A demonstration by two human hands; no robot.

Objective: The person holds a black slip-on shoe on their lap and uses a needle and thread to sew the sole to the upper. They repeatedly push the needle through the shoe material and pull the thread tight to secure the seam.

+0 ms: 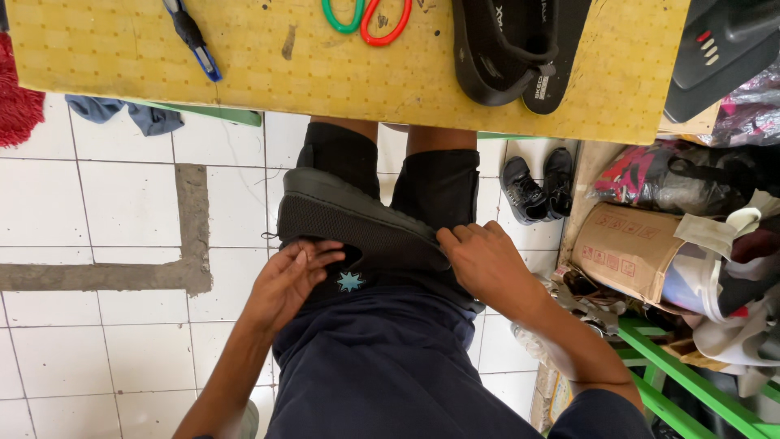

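A yellow tabletop point(341, 73) carries 2 black sandals point(512, 49) and scissors point(366, 20). Below it, a black shoe point(357, 223) lies on the person's lap. The right hand point(487, 264) grips its heel end; the left hand point(292, 276), fingers loosely curled, presses its side, steadying it for inspection.

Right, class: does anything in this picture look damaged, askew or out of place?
Little stands out. The black shoe lies on its side across the person's lap, between the left hand and right hand. A blue cloth lies crumpled on the tiled floor under the yellow table.
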